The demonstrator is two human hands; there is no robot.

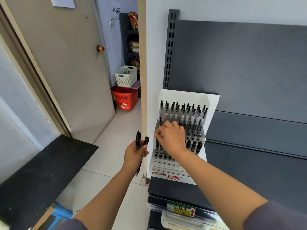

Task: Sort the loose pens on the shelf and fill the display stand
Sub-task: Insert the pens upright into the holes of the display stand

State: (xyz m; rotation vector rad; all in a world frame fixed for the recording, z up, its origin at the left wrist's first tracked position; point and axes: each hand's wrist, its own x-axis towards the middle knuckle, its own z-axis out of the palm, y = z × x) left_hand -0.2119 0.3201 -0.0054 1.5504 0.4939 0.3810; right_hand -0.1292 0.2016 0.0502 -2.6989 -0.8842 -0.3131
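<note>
Standing near upright in the left hand (134,153), two black pens (138,138) point clicker ends up and tips down, just left of the white stand (213,103); fingers wrap the barrels. The right hand (172,138) is over the stand's middle row, fingers (158,136) curled down among pens there; whether they pinch one I cannot tell. Clear-barrelled, black-topped pens fill the top row, leaning back. The stand sits on the shelf (166,186).

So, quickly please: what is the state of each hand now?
Left hand: grips a few black click pens.
Right hand: fingers curled at the white plastic display stand; a held pen cannot be told.
</note>
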